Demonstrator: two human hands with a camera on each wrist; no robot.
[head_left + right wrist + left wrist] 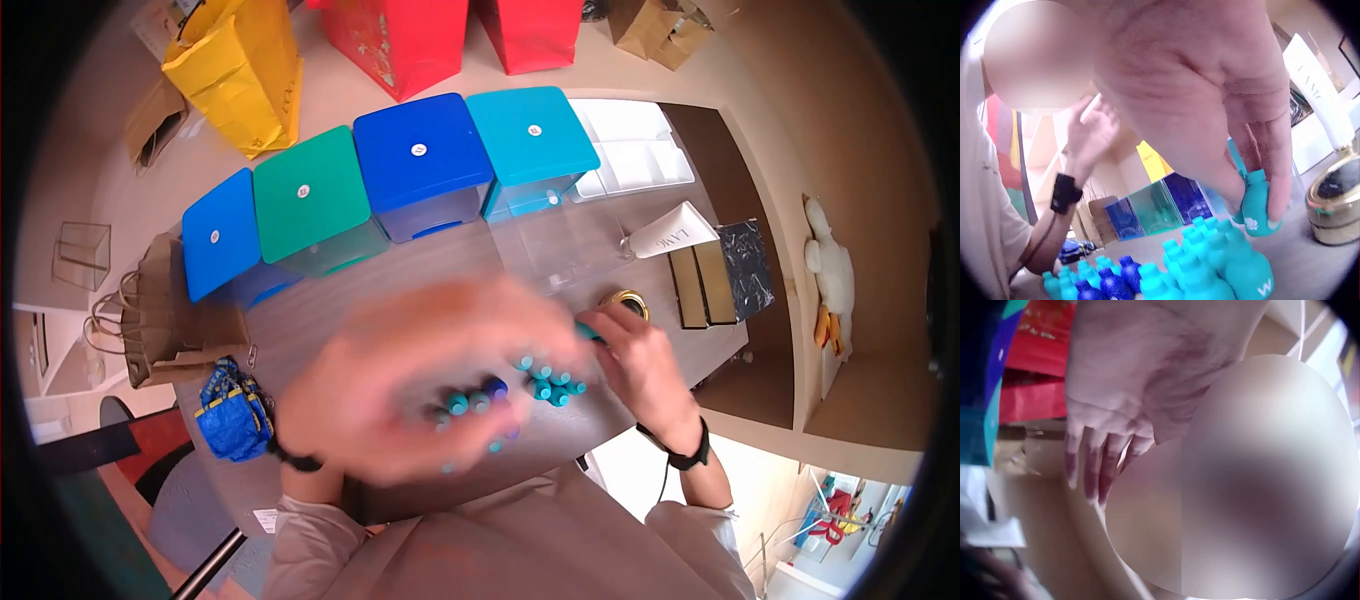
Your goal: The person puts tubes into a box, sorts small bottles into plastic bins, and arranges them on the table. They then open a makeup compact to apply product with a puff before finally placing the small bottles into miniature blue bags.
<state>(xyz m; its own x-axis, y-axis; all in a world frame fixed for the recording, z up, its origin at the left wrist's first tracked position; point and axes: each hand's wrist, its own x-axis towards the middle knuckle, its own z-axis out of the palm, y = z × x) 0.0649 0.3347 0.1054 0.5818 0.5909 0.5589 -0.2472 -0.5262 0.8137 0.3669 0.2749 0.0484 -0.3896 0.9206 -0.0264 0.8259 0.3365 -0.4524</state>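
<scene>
My right hand (648,375) pinches a small teal bottle-shaped piece (1256,209) with a white print on its side. Close beside it stands a cluster of similar teal bottles (1194,265), one marked with a white W. Farther left are several dark blue bottles (1110,282) and a row of lighter teal bottles (1067,284). My left hand (470,310) is raised near the head camera, blurred, covering part of the table and some bottles. In the left wrist view that palm is bare and its fingers (1092,462) are extended.
Four lidded boxes stand along the back: blue (220,240), green (315,200), dark blue (430,175), teal (540,115). A white tray (640,165), a white tube (675,232), a round gold-rimmed container (1341,219) and a black-and-gold box (745,270) sit right. Left is a brown paper bag (175,335).
</scene>
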